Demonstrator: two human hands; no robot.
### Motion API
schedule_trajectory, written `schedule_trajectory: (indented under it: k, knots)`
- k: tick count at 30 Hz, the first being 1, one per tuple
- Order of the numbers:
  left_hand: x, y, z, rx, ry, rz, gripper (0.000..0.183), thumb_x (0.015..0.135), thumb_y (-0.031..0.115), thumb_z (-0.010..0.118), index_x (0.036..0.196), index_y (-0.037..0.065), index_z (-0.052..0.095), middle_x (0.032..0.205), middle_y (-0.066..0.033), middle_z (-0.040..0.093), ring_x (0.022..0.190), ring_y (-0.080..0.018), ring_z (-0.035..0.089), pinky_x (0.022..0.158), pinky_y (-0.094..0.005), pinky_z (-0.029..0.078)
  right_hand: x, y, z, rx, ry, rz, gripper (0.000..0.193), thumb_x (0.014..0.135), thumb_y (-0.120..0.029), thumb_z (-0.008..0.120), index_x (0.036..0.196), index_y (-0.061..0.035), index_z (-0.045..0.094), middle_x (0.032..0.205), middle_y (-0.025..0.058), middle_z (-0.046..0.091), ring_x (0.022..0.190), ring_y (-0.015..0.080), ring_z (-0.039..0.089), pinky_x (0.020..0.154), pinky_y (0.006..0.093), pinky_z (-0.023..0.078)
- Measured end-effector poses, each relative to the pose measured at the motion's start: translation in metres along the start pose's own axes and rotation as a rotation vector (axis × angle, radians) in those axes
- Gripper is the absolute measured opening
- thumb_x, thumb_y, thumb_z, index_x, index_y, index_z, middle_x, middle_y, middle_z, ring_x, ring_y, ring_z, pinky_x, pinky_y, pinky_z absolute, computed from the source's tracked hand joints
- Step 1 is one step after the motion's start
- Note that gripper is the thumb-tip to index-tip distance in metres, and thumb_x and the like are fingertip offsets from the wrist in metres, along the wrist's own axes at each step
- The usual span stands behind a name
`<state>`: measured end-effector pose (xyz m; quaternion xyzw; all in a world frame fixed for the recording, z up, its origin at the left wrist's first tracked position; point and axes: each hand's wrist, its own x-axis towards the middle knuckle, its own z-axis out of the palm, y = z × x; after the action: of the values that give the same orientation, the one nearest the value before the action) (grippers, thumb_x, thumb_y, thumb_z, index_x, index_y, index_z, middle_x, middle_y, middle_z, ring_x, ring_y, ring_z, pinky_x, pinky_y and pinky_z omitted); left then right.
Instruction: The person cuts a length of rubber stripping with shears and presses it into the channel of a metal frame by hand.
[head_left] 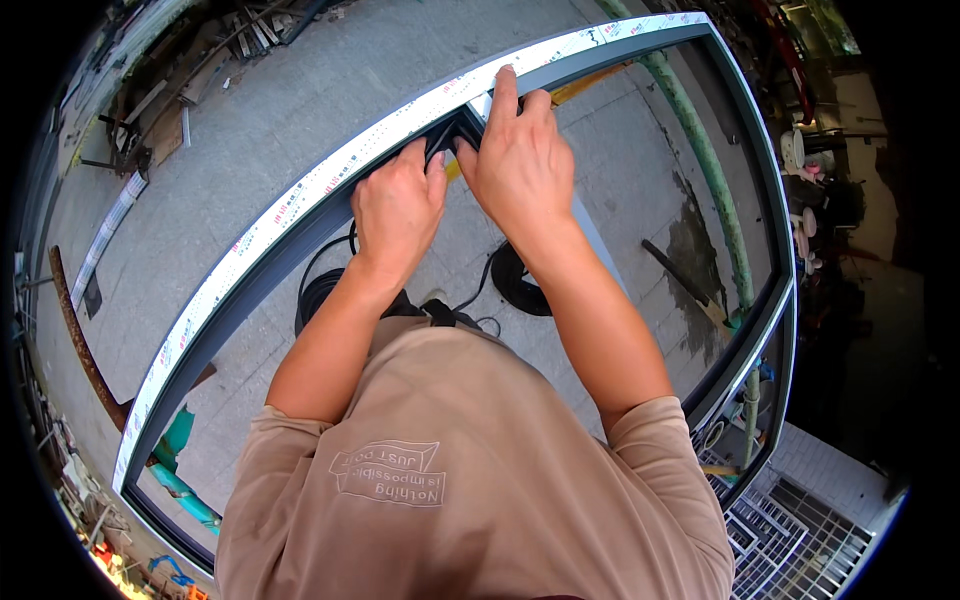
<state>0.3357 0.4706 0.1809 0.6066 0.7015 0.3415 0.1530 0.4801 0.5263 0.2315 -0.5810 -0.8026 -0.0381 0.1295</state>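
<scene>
A large dark grey window frame, its upper face covered in white printed film, lies around me, raised above the floor. My left hand is closed at the inner edge of its far side, thumb and fingers bent around a black sealing strip. My right hand grips the frame where a crossbar joins it. Its index finger stretches onto the white film, and its thumb touches the black strip. The palms hide part of the strip. From near my left hand a strand hangs toward a black coil.
Green-painted pipes pass under the frame at right. Another black coil lies on the concrete floor. A rusty bar stands out at left, near scrap pieces. Metal grilles lie at the lower right.
</scene>
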Motion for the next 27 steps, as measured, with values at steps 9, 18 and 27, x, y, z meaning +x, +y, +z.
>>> schedule_trajectory:
  k: [9, 18, 27]
  knots:
    - [0.000, -0.001, 0.002, -0.042, 0.041, 0.032, 0.023, 0.106, 0.024, 0.072, 0.114, 0.003, 0.079, 0.093, -0.0259, 0.078, 0.089, -0.0503, 0.076, 0.078, -0.0579, 0.061, 0.007, -0.005, 0.004, -0.041, -0.028, 0.042, 0.098, 0.088, -0.039, 0.091, 0.162, 0.0073, 0.048, 0.109, 0.0235, 0.070, 0.091, 0.0421, 0.080, 0.071, 0.0483, 0.067]
    - [0.004, 0.011, -0.004, 0.031, -0.024, 0.019, 0.029, 0.106, 0.028, 0.072, 0.115, 0.001, 0.080, 0.086, -0.0243, 0.079, 0.081, -0.0476, 0.078, 0.075, -0.0579, 0.062, 0.010, -0.007, 0.008, -0.086, -0.020, 0.048, 0.097, 0.086, -0.041, 0.088, 0.160, 0.0084, 0.050, 0.107, 0.0241, 0.070, 0.084, 0.0415, 0.080, 0.068, 0.0479, 0.067]
    - [0.008, 0.007, 0.001, 0.073, -0.009, 0.069, 0.028, 0.106, 0.025, 0.072, 0.120, 0.002, 0.079, 0.086, -0.0225, 0.079, 0.080, -0.0448, 0.078, 0.074, -0.0563, 0.062, 0.009, -0.009, 0.010, -0.158, -0.008, 0.047, 0.094, 0.084, -0.039, 0.087, 0.159, 0.0065, 0.052, 0.109, 0.0186, 0.067, 0.086, 0.0311, 0.078, 0.069, 0.0380, 0.067]
